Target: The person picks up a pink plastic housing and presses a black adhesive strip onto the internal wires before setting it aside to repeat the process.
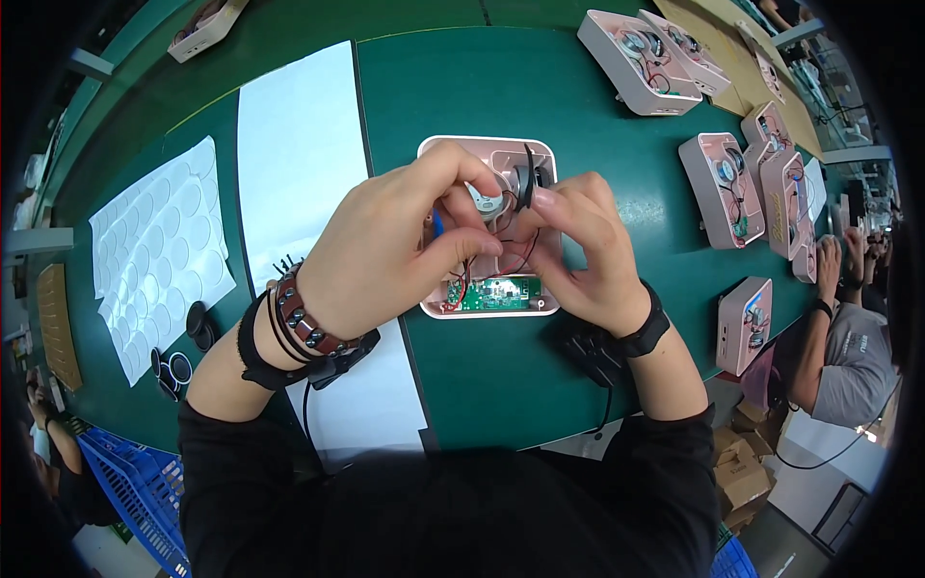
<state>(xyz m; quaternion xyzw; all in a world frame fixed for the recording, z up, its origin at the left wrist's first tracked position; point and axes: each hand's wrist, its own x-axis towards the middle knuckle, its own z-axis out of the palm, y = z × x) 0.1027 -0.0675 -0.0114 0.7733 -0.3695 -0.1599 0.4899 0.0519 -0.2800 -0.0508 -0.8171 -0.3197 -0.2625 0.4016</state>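
Note:
A pink plastic housing (488, 144) lies on the green table in front of me, its inside facing up. My left hand (390, 217) reaches over its left side, fingers closed around a small silver round speaker (488, 203). My right hand (588, 241) is at the housing's right side, fingers bent, pinching the edge of a black-rimmed round speaker (527, 178) that stands on edge. Thin red and black wires (515, 260) run between both hands. They lead toward a green circuit board (491, 294) at the housing's near end. My fingers partly hide both speakers.
Several more pink housings (721, 191) with speakers and wires stand to the right. White paper strip (303, 154), sheet of round stickers (169, 250) and black rings (200, 328) lie left. A co-worker's arm (819, 328) is at far right; a blue crate (135, 486) stands lower left.

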